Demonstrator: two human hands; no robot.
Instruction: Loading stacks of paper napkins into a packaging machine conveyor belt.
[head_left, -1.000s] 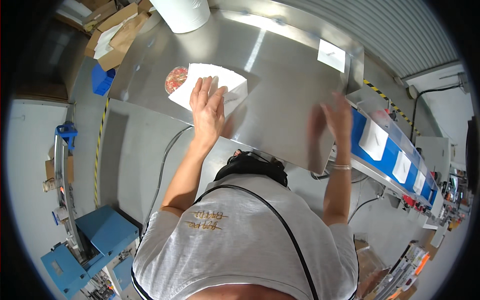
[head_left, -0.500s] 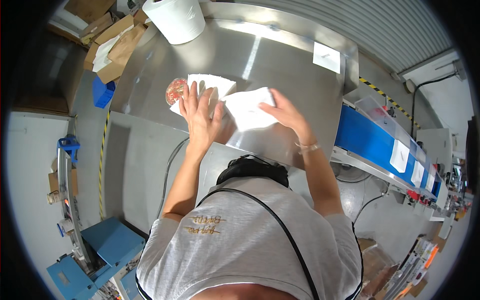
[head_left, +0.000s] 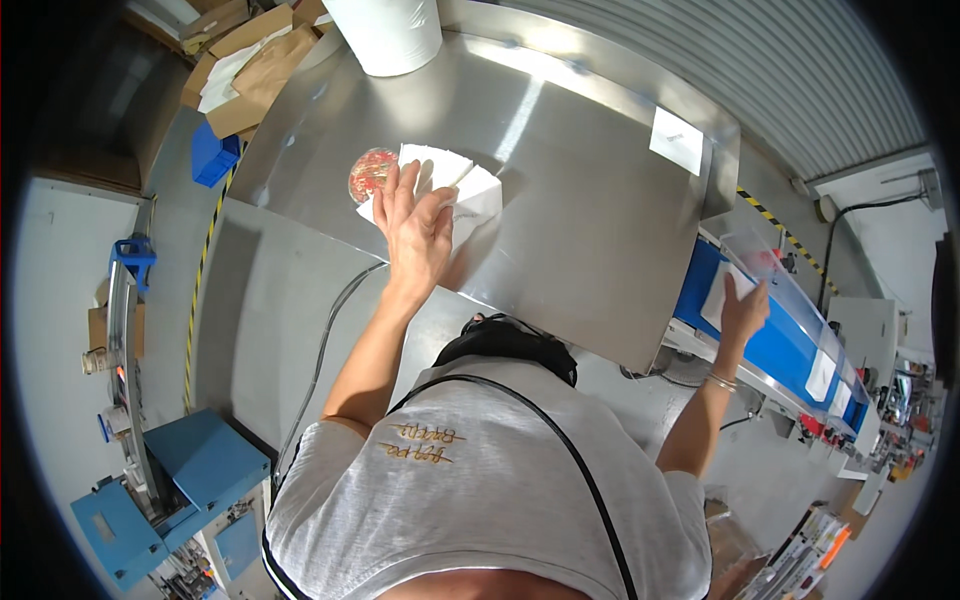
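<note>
My left hand [head_left: 415, 235] lies flat with its fingers spread on a small pile of white packets [head_left: 470, 190] on the steel table [head_left: 590, 230]. A round packet with a red pattern [head_left: 370, 172] sticks out at the pile's left edge, beside my fingertips. My right hand [head_left: 745, 312] reaches out to the right and holds a white packet [head_left: 720, 292] down on the blue conveyor belt [head_left: 785, 345].
A large white roll [head_left: 385, 35] stands at the table's far edge, and a white label [head_left: 677, 140] lies at its far right corner. More white packets ride further along the belt [head_left: 822, 375]. Cardboard boxes [head_left: 250, 60] and a blue bin [head_left: 213, 157] lie left of the table. A blue machine [head_left: 170, 490] stands lower left.
My right hand took a white packet from the pile and carried it right onto the blue belt. My left hand stayed on the pile.
</note>
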